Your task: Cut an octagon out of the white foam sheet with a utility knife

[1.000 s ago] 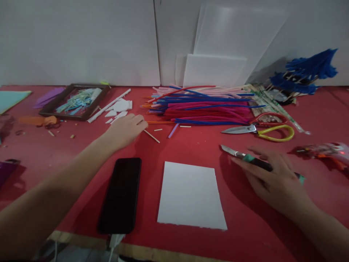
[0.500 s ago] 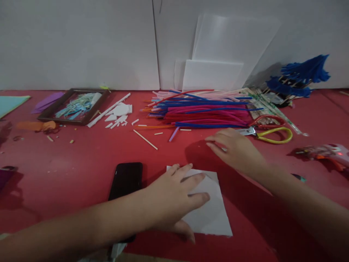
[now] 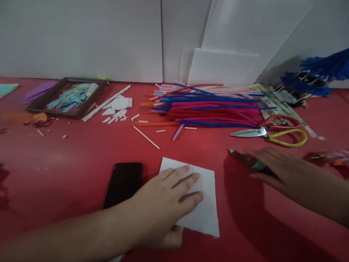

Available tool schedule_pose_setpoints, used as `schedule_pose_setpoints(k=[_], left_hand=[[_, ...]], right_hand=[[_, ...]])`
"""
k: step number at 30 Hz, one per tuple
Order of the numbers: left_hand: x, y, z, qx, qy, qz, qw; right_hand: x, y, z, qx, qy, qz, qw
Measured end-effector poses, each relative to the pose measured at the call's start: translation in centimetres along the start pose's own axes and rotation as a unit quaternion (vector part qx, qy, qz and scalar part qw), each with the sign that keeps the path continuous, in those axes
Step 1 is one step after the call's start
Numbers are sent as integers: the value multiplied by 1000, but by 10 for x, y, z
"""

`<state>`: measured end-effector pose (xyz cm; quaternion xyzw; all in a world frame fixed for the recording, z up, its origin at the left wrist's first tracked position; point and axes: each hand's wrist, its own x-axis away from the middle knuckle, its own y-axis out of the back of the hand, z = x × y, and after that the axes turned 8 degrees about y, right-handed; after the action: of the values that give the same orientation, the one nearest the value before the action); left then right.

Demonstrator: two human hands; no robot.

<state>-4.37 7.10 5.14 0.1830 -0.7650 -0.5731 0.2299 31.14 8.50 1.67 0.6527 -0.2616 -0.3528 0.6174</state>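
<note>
My left hand lies with spread fingers on a white sheet on the red table. At the right, my right hand has its fingers around a dark, slim tool with a green part, which looks like a cutter knife; its tip points left, toward the sheet. Beyond that hand, scissors with red and yellow handles lie on the table. A black phone is just left of the sheet, partly under my left forearm.
Pipe cleaners lie in a pile at the back. Further left are white scraps and a brown frame holding shredded paper. White boards lean on the wall. A thin stick lies mid-table. Blue paper decorations stand back right.
My right hand has moved right and nearer, and now holds the dark tool. The scissors' blades are uncovered. My left hand remains on the sheet, whose top edge shows more. The view has shifted slightly.
</note>
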Motion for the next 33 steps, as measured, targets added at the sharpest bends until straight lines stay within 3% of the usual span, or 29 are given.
schedule_pose_setpoints(k=[3, 6, 8, 12, 15, 18, 22, 33], left_hand=[[-3, 8, 8, 11, -20, 36, 999], [-7, 11, 12, 13, -24, 37, 999], [-10, 8, 13, 2, -27, 18, 999], [-15, -4, 9, -35, -24, -26, 999], [-17, -13, -2, -54, 1, -65, 996], [-20, -15, -16, -68, 35, -94, 993], [-26, -13, -26, -77, 51, -98, 991], [-30, -4, -24, -83, 35, -65, 994]], right_hand=[[8, 4, 3, 10, 82, 18, 996], [12, 6, 18, 27, 161, -12, 987], [15, 7, 34, -7, 137, -32, 990], [10, 8, 72, -81, -13, -23, 996], [2, 8, 93, -123, -68, -43, 989], [-3, 7, 104, -127, -57, -67, 988], [-3, 5, 109, -123, -19, -47, 991], [-11, 3, 104, -173, -25, -47, 983]])
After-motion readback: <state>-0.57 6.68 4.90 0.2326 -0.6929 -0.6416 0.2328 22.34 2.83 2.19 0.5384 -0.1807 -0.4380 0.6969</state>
